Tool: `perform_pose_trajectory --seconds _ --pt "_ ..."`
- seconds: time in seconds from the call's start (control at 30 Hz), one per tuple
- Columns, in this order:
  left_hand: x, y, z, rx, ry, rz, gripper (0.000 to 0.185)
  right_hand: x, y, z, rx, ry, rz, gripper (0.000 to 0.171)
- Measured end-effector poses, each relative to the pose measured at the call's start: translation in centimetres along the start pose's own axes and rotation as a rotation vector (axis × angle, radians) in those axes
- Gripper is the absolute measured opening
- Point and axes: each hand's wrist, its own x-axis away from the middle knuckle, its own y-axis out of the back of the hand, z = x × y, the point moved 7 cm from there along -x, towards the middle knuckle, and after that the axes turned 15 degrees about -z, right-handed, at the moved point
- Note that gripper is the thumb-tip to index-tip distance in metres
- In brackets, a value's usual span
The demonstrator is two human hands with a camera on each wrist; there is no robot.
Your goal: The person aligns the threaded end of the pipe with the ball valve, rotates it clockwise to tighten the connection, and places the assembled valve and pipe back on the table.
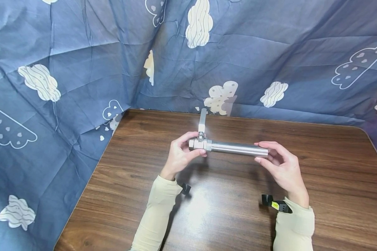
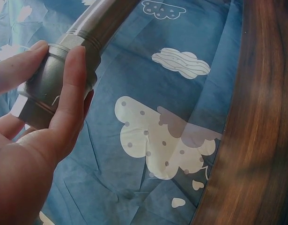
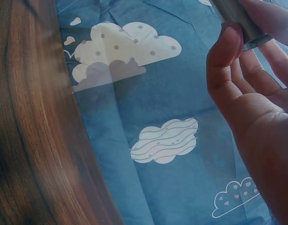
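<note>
A metal ball valve (image 1: 199, 143) with a flat lever handle (image 1: 202, 120) pointing away from me is joined to a straight steel pipe (image 1: 239, 148). The assembly is held level above the wooden table (image 1: 226, 209). My left hand (image 1: 181, 153) grips the valve body (image 2: 50, 89), thumb across its front and fingers behind. My right hand (image 1: 278, 162) pinches the pipe's free end (image 3: 237, 18) between thumb and fingers.
Blue cloth printed with white clouds (image 1: 81, 62) hangs behind the table and drapes down its left side. Small black wrist cameras (image 1: 274, 204) sit at both cuffs of the cream sleeves. The table's rounded far right corner (image 1: 366, 132) is in view.
</note>
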Motion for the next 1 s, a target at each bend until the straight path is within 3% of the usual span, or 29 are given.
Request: perform_pose_trajectory --seconds 0.73,1.0 --pt "-0.11 0.03 0.04 0.007 -0.013 0.005 0.052 -0.1 0.16 -0.22 0.076 -0.005 -0.008 0.046" --pt "-0.07 -0.02 -0.03 0.003 -0.014 0.005 0.051 -0.04 0.35 -0.45 0.18 -0.032 -0.023 0.043"
